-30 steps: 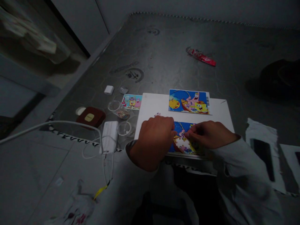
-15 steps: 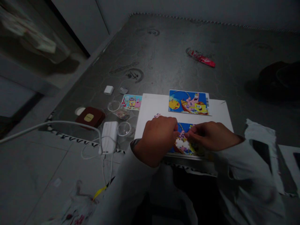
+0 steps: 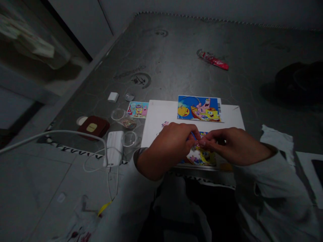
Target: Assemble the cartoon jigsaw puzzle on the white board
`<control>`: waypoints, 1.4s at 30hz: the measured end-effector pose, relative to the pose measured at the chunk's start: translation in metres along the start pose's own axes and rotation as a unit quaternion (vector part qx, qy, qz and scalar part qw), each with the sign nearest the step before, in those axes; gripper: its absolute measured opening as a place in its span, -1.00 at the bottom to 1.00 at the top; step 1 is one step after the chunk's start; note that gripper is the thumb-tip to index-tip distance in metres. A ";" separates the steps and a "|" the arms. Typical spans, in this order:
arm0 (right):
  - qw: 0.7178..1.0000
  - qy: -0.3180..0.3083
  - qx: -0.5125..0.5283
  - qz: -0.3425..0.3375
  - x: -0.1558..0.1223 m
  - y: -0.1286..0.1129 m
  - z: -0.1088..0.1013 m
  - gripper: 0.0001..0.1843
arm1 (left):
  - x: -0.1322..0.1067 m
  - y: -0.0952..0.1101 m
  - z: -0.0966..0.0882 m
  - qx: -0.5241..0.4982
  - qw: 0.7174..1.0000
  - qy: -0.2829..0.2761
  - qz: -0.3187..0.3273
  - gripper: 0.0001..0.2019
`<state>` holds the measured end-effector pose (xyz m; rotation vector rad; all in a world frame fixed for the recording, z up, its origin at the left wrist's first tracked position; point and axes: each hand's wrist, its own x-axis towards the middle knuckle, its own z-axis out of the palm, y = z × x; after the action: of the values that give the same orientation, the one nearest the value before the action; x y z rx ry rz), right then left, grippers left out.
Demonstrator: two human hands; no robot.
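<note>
Two hands, the left hand [image 3: 168,151] and the right hand [image 3: 234,146], pinch a tiny puzzle piece [image 3: 197,143] over a gappy blue cartoon jigsaw [image 3: 200,158]; one loose pink piece [image 3: 165,124] lies nearby.

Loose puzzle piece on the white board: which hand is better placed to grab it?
Probably the left hand: it sits just beside the loose puzzle piece, while the right hand is farther away, across the SpongeBob puzzle.
</note>
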<state>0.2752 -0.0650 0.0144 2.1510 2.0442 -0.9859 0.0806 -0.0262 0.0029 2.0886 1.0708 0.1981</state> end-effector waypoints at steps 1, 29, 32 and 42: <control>1.000 -0.001 -0.004 -0.008 0.000 0.001 0.000 -0.77 | 0.000 0.000 -0.001 0.008 1.000 0.002 0.006 -0.80; 0.998 -0.025 -0.043 -0.038 0.001 0.015 -0.006 -0.82 | 0.005 -0.002 0.007 -0.037 0.995 -0.083 -0.043 -0.91; 0.998 -0.022 -0.044 -0.032 0.001 0.014 -0.007 -0.81 | 0.005 -0.002 0.007 -0.044 0.994 -0.098 -0.033 -0.89; 0.995 -0.051 -0.086 -0.023 0.004 0.019 0.000 -0.74 | 0.008 -0.006 0.014 -0.044 0.994 -0.097 -0.032 -0.87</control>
<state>0.2924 -0.0644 0.0046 1.9372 2.0567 -0.8697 0.0881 -0.0256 -0.0125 1.9479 0.9916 0.0087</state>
